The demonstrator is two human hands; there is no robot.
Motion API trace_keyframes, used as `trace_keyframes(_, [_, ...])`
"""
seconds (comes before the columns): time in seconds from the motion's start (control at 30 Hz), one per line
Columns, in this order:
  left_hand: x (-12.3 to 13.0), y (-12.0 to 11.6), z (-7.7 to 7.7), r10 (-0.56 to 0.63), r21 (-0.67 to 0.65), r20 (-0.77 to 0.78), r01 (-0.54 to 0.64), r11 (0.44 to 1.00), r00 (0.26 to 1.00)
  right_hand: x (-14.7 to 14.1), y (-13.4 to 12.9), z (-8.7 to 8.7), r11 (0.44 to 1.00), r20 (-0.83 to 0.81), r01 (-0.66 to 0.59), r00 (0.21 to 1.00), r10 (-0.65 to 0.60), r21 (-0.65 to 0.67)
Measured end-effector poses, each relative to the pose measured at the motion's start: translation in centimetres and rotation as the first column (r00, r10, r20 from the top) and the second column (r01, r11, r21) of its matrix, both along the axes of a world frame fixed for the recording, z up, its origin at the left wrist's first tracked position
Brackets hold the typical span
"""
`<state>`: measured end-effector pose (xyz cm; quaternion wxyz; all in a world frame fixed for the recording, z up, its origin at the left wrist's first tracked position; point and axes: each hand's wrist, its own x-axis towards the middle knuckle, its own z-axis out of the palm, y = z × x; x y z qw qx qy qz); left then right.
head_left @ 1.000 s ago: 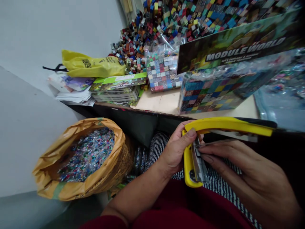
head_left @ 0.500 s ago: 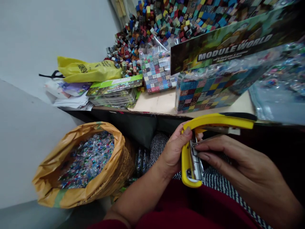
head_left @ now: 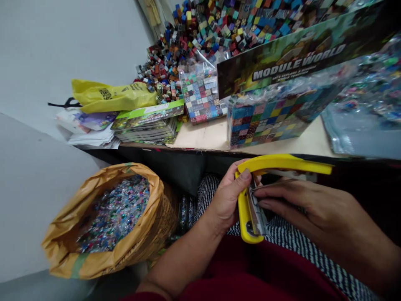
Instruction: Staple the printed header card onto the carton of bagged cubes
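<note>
A yellow stapler [head_left: 242, 209] is spread wide at its hinge over my lap. My left hand [head_left: 227, 198] is closed around the hinge end, its thumb resting by the metal magazine [head_left: 257, 215]. The upper yellow arm points right, above my right hand [head_left: 316, 209]. That hand pinches a thin strip [head_left: 275, 183] at the magazine with its thumb and forefinger; what kind of strip it is cannot be made out. Its fingertips are at the magazine's upper part.
Beyond the stapler, a table [head_left: 200, 136] bears bagged block sets [head_left: 266, 121], a stack of header cards [head_left: 147, 127], a yellow bag [head_left: 115, 96] and a heap of small cubes [head_left: 219, 29]. An orange-brown sack [head_left: 159, 200] of small shiny packets stands at lower left.
The view has shifted slightly. The stapler's upper arm has turned a little, so its black part no longer shows. Both hands keep their hold at the stapler.
</note>
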<state>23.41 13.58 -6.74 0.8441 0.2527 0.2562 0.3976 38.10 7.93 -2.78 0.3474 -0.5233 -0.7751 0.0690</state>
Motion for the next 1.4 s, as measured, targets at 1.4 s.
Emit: trace_keyframes(1.4, [0.1,-0.2,-0.9,0.013,-0.106,-0.018,-0.015,0.994,1.0,0.2,-0.4,-1.2,0.978,-0.278,-0.047,0.961,-0.012,-0.205])
